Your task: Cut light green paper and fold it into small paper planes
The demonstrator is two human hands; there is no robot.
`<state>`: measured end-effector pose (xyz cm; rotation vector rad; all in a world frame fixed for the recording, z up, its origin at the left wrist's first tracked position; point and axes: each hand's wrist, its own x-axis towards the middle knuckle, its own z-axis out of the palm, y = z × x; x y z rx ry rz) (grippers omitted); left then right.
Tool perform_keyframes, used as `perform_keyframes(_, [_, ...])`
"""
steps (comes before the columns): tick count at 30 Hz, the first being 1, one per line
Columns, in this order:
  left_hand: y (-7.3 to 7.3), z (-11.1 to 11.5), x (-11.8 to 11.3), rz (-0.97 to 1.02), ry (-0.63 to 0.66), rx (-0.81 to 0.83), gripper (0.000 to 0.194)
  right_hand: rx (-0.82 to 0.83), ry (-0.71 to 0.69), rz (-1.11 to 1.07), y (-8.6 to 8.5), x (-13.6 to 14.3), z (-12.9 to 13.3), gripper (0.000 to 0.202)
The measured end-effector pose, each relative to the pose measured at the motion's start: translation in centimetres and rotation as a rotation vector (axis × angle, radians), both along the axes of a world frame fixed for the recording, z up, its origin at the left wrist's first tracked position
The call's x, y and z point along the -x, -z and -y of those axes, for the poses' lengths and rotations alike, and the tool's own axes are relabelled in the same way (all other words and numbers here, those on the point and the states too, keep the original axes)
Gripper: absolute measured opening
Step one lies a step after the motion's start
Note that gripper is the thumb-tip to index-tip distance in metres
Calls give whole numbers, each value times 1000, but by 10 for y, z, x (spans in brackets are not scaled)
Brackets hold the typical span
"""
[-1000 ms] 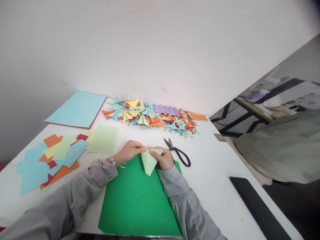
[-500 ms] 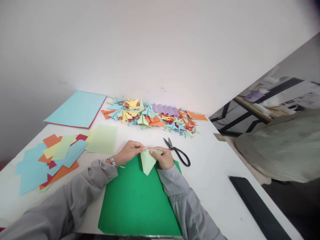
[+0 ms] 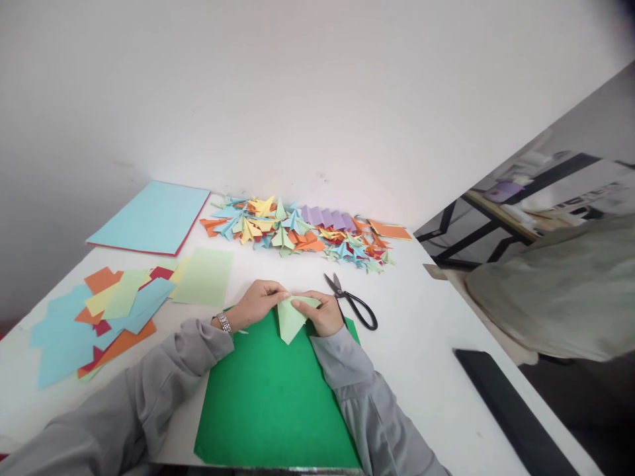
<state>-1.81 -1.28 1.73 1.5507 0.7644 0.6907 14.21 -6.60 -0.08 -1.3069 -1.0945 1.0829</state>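
Observation:
Between my hands is a partly folded pale green paper (image 3: 290,321), its pointed end toward me, held above the far edge of a green sheet (image 3: 278,403). My left hand (image 3: 256,301) pinches its top left corner with thumb and fingertips; a metal watch sits on that wrist. On the other side my right hand (image 3: 325,313) grips the paper, thumb on top and fingers behind it. Black-handled scissors (image 3: 351,299) lie just right of my right hand, blades partly apart and pointing away.
Loose coloured paper pieces (image 3: 106,324) and a pale green sheet (image 3: 204,277) lie at left. Behind them is a light blue sheet stack (image 3: 151,215). Folded paper planes (image 3: 282,231) pile along the wall. A black bar (image 3: 510,410) lies at right; a person's clothed part (image 3: 540,291) shows beyond.
The folded paper has tilted slightly and its tip has shifted a little left and up. Both hands keep their grip; the surrounding things stay put.

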Motion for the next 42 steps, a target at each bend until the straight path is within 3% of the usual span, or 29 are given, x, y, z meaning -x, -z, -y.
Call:
perform_keyframes(6, [3,-1,-2,136,8,215,27,-4,43,-35,-1,4,0,21])
perform_keyframes(11, [4,-1,-3,199,-29,294,35,-16,58,-14,5,2,-2,23])
perform_keyframes(20, [1,-1,-2,146,-18,211,29,4,90,-81,14,-1,-4,27])
perform_keyframes(26, [4,0,-3,164,-13,266,29,4,71,-39,9,1,-3,25])
perform_keyframes(33, [1,1,0,44,6,32,25,2,73,106,-8,7,3,20])
perform_keyframes(42, [8,-1,-2,39,-50,23,30,-62,54,171,-9,6,1,15])
